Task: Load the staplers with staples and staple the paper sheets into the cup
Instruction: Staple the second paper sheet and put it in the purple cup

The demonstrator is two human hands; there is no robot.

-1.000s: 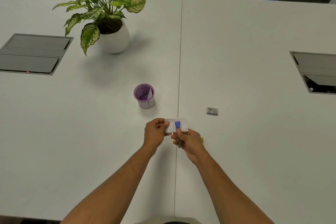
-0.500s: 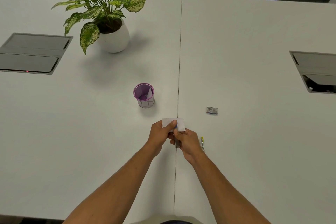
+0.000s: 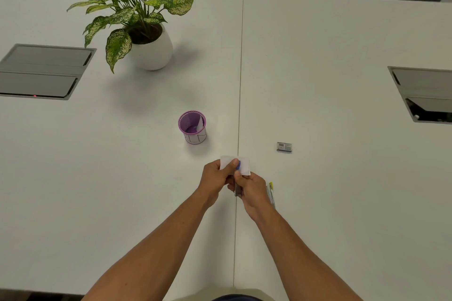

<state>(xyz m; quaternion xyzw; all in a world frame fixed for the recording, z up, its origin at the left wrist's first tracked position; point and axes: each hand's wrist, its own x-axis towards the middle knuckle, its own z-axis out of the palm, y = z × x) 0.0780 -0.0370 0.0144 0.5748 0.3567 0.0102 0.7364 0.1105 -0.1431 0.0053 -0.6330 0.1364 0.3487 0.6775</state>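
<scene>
left hand [image 3: 216, 176]: pinching the paper sheets [image 3: 241, 165] by their left edge, held just above the surface [image 3: 342, 203] nr the centre seam, close to the near edge
right hand [image 3: 252, 189]: wrapped round a small blue stapler [image 3: 237, 178], nose on the paper
hands: together, both clamped
cup [image 3: 192, 126]: purple, just beyond the hands, a sheet already inside
staple box [image 3: 284, 147]: off to the right
handling: paper's light n floppy imo, grip near the staple spot; stapler's stiff, squeeze firmly
</scene>
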